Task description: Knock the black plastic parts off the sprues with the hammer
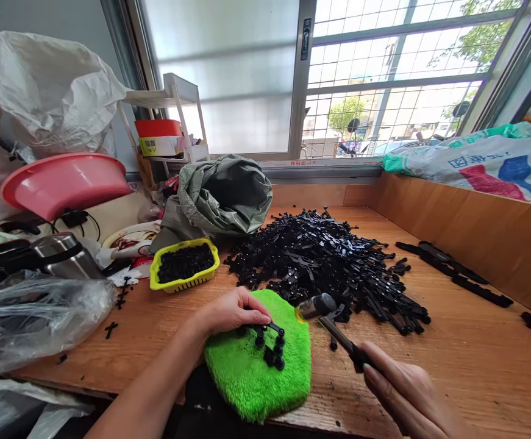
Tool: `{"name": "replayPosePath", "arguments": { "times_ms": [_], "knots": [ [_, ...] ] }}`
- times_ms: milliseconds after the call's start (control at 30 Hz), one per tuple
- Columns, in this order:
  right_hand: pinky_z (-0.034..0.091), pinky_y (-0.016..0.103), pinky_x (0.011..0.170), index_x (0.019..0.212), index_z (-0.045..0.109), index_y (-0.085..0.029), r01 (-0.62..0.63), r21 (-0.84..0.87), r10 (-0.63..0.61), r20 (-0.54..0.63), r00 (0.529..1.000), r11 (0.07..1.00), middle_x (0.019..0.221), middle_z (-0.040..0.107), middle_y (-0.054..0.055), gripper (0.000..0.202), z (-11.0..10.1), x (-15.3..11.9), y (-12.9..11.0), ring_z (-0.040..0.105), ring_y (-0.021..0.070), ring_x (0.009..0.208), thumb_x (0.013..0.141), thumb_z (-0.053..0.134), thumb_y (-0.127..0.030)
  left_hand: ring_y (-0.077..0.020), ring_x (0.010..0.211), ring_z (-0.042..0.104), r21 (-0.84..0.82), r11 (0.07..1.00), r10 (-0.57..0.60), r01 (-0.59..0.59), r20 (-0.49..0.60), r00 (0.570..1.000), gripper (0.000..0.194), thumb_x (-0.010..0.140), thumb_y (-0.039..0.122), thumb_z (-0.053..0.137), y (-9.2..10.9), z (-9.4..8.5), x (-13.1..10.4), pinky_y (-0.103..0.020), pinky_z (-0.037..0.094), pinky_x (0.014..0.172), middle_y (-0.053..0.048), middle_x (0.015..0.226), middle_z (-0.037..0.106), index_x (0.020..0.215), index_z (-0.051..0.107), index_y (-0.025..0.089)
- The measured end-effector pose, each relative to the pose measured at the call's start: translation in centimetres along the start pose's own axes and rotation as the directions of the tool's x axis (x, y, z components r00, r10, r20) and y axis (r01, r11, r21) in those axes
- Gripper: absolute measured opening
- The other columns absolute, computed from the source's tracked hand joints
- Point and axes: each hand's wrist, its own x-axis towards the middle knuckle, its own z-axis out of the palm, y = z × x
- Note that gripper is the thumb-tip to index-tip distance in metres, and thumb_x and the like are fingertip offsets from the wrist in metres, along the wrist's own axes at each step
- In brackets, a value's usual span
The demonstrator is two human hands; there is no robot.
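The right hand (397, 381) is closed round the handle of a hammer (339, 336), whose head lies at ten o'clock from it. On the green cloth (265, 390), round black pieces (279, 364) sit at five o'clock from the left fingertips. The left hand (235, 310), much the nearer to the black strip (275, 328), pinches it between thumb and finger; its long axis seems to point toward four o'clock, though fingers cover part. The hammer's head hangs at two o'clock from the strip. Beyond, a black heap (320, 256) covers the surface (466, 366) at one o'clock.
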Motion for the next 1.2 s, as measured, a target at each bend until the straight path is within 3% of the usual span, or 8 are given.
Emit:
{"name": "replayPosePath", "arguments": {
  "times_ms": [167, 467, 567, 767, 833, 967, 1067, 1200],
  "knots": [
    [0.046, 0.026, 0.045, 0.091, 0.059, -0.022, 0.169, -0.120, -0.157, 0.103, 0.982, 0.978, 0.063, 0.062, 0.002, 0.047, 0.5, 1.8, -1.6, 0.060, 0.0198, 0.053, 0.094, 0.017, -0.043, -0.0084, 0.052, 0.045, 0.038, 0.999, 0.003, -0.004, 0.027, 1.000, 0.027, 0.067, 0.034, 0.063, -0.3, -0.2, 0.2, -0.019, 0.033, 0.050, -0.004, 0.065, 0.067, 0.081, 0.072, 0.013],
    [0.036, 0.029, 0.042, 0.081, 0.047, -0.024, 0.181, -0.171, -0.148, 0.189, 0.971, 0.969, 0.057, 0.056, 0.000, 0.032, 0.5, 2.1, -1.7, 0.055, 0.0217, 0.049, 0.093, 0.020, -0.035, -0.0076, 0.051, 0.044, 0.081, 0.997, 0.000, -0.003, 0.032, 0.999, 0.025, 0.067, 0.032, 0.062, -0.1, -0.1, 0.2, -0.018, 0.031, 0.048, -0.003, 0.062, 0.066, 0.080, 0.072, 0.014],
    [0.038, 0.029, 0.048, 0.089, 0.046, -0.023, 0.165, -0.160, -0.135, 0.186, 0.973, 0.973, 0.066, 0.059, 0.003, 0.033, 0.6, 2.3, -2.0, 0.058, 0.0221, 0.058, 0.093, 0.014, -0.032, -0.0080, 0.052, 0.044, 0.077, 0.997, -0.006, 0.004, 0.026, 1.000, 0.025, 0.067, 0.032, 0.062, -0.2, -0.1, 0.3, -0.018, 0.032, 0.048, -0.003, 0.064, 0.066, 0.080, 0.072, 0.014],
    [0.038, 0.030, 0.043, 0.082, 0.052, -0.022, 0.103, -0.139, -0.070, 0.223, 0.972, 0.985, 0.056, 0.056, 0.002, 0.032, 1.8, 2.1, -1.5, 0.055, 0.0236, 0.049, 0.090, 0.022, -0.032, -0.0064, 0.049, 0.039, 0.084, 0.996, -0.006, 0.005, 0.017, 1.000, 0.023, 0.067, 0.033, 0.062, -0.2, -0.2, 0.4, -0.018, 0.028, 0.046, 0.001, 0.054, 0.058, 0.072, 0.071, 0.013],
    [0.045, 0.029, 0.052, 0.090, 0.056, -0.021, 0.059, -0.086, -0.041, 0.192, 0.981, 0.995, 0.070, 0.063, 0.005, 0.037, 1.8, 1.8, -0.9, 0.060, 0.0229, 0.062, 0.090, 0.024, -0.039, -0.0062, 0.049, 0.039, 0.008, 0.999, -0.032, 0.032, -0.067, 0.997, 0.025, 0.069, 0.035, 0.060, -0.1, -0.3, 0.2, -0.017, 0.028, 0.047, 0.002, 0.054, 0.056, 0.069, 0.069, 0.012],
    [0.046, 0.028, 0.074, 0.108, 0.058, -0.019, -0.052, 0.021, 0.050, 0.071, 0.996, 0.998, 0.105, 0.061, 0.009, 0.046, 1.3, 0.4, 0.5, 0.057, 0.0230, 0.092, 0.090, 0.027, -0.047, -0.0084, 0.057, 0.051, -0.430, 0.902, -0.173, 0.037, -0.283, 0.943, 0.028, 0.067, 0.035, 0.062, 0.0, -0.4, -0.8, -0.018, 0.037, 0.054, 0.000, 0.070, 0.063, 0.086, 0.065, 0.015],
    [0.042, 0.031, 0.084, 0.108, 0.060, -0.019, -0.124, 0.097, 0.124, 0.012, 0.992, 0.987, 0.113, 0.057, 0.008, 0.049, 1.4, -0.6, 1.5, 0.051, 0.0253, 0.102, 0.087, 0.030, -0.050, -0.0101, 0.064, 0.056, -0.567, 0.824, -0.206, 0.003, -0.294, 0.933, 0.036, 0.057, 0.026, 0.071, 0.4, -0.1, -1.5, -0.020, 0.041, 0.061, -0.002, 0.078, 0.065, 0.090, 0.063, 0.015],
    [0.043, 0.034, 0.085, 0.103, 0.064, -0.022, -0.218, 0.183, 0.225, -0.020, 0.974, 0.959, 0.106, 0.061, 0.006, 0.042, 1.8, -1.4, 2.2, 0.053, 0.0269, 0.100, 0.085, 0.036, -0.047, -0.0058, 0.055, 0.053, -0.575, 0.818, -0.221, 0.020, -0.282, 0.934, 0.029, 0.051, 0.021, 0.075, 1.6, 1.0, -1.5, -0.015, 0.037, 0.054, 0.001, 0.064, 0.062, 0.075, 0.060, 0.013]
  ]
}}
